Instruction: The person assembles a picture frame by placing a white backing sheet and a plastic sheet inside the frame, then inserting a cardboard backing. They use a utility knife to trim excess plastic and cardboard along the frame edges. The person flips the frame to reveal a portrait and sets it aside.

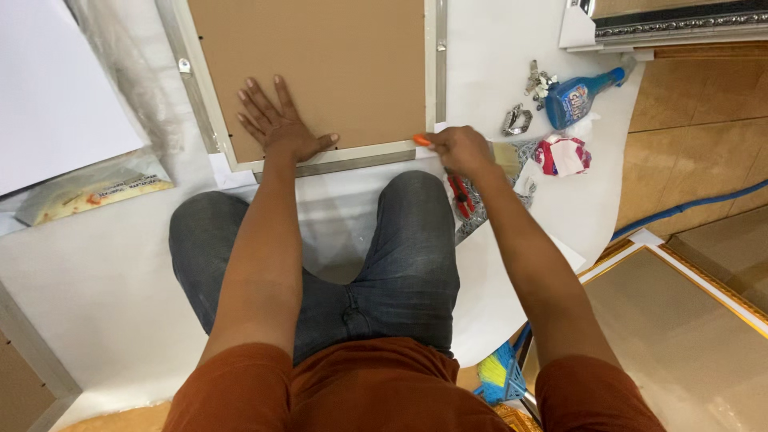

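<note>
Frame back: a brown backing board [320, 64] sits inside a pale picture frame [352, 154] lying face down on the white floor sheet [104, 280], its near edge just ahead of the seated person's knees.
Left hand [276, 120]: pressed flat, fingers spread, on the board's near left corner; it holds nothing.
Right hand [462, 150]: closed around a small orange-tipped tool [422, 140], the tip at the frame's near right corner.
Beside the right knee: a red-handled tool [461, 196] lies on a patterned grey strip [480, 210].
Right edge of the sheet: a blue spray bottle [582, 96], a red-and-white packet [564, 154], a metal clip [517, 120] and a small heap of metal hardware [540, 82] lie close together.
Left side: a white sheet of board [48, 88] and a yellowish plastic-wrapped packet [92, 192].
Far right: an ornate silver frame [680, 24] at the top, a gold-edged frame [680, 320] on the tan floor, a blue cable [688, 206] between them.
</note>
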